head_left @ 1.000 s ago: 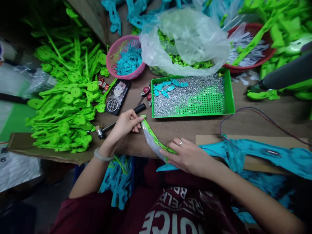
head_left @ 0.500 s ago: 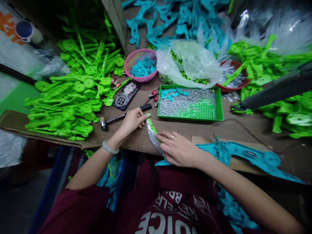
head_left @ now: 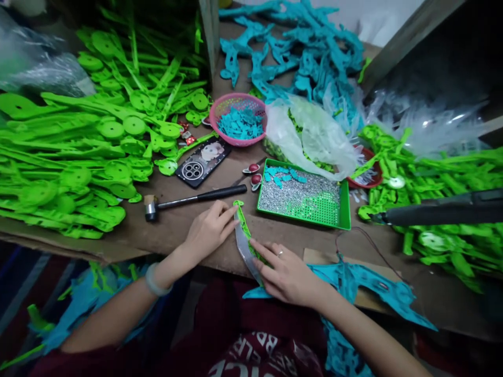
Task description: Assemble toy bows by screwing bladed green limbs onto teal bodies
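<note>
Both hands are on a slim green plastic part (head_left: 243,222) with a curved, translucent greyish blade-like piece (head_left: 244,253) along its side. My left hand (head_left: 210,230) pinches it near the upper end, fingers closed. At the lower end my right hand (head_left: 291,275), wearing a ring, is closed with its fingers over the part; the thumb is hidden. A large blue plastic part (head_left: 369,280) lies beyond the right wrist, partly covered by the forearm. Nearest my left hand is a hammer (head_left: 196,199), lying on the table.
A green tray (head_left: 306,217) holds small metal pieces and several blue bits. Behind stand a pink basket (head_left: 220,137) of blue pieces and a plastic bag (head_left: 314,125). Green parts pile up left (head_left: 74,180) and right (head_left: 436,193). A phone (head_left: 204,161) and a dark tool (head_left: 440,208) are nearby.
The camera view has shifted, so the table's things appear lower. Both hands keep hold of the green part, with little visible change in their grip.
</note>
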